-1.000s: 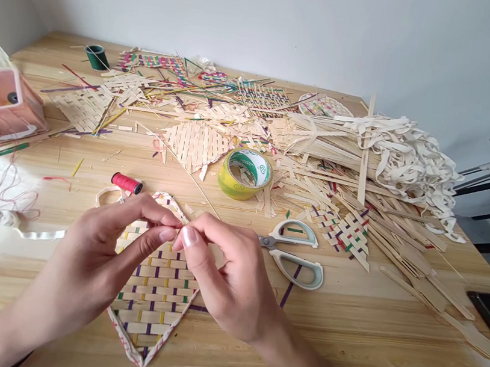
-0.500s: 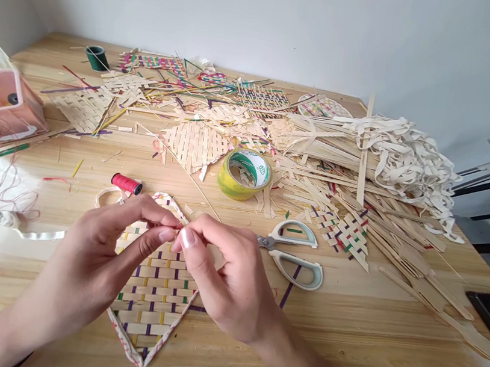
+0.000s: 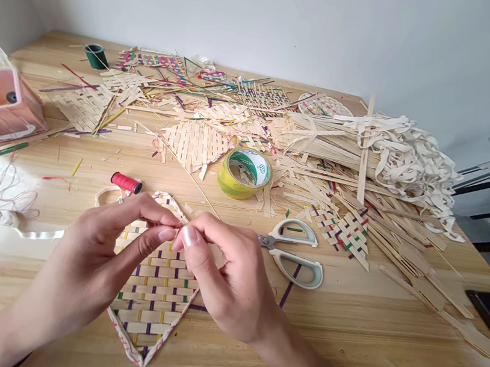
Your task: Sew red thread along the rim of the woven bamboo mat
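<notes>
The scene is brightly and evenly lit by soft daylight that seems to enter from the left, where a strong white glare washes out the near-left part of the pale wooden tabletop [image 3: 369,340] and bleaches detail there. Shadows are faint and short, lying just under the hands and under the loose heap of cream bamboo strips [image 3: 408,158] at far right. The plain grey-white wall [image 3: 295,20] darkens toward the upper corners, a vignette strongest at top right. Wide-angle distortion bows the table edges, and the nearest forearms are slightly soft while the middle of the table is sharp.
</notes>
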Motion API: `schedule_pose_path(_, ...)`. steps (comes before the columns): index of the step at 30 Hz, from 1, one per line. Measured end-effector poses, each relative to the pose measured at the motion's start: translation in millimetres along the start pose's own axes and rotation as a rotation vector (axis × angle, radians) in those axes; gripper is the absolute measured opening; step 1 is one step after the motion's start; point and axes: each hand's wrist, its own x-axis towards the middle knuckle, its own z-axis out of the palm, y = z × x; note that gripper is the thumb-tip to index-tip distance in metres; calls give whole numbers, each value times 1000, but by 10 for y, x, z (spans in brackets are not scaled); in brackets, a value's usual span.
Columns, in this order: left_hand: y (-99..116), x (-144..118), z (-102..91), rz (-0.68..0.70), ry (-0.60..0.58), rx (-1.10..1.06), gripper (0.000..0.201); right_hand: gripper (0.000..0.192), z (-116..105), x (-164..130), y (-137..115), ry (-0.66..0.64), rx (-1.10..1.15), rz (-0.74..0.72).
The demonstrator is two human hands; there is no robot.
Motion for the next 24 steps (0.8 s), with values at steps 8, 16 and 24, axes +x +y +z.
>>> schedule_pose_path(8,-7,9,2,2,-1,-2,8,33,-3,-15,19,6,0,-4)
schedule_pose_path(16,-35,0,-3,-3,1,-9,8,33,4,-12,5,11,-1,-5)
schedule_pose_path(24,-10,-7,2,3,4,-24,8,34,3,-2,5,17,-8,-9)
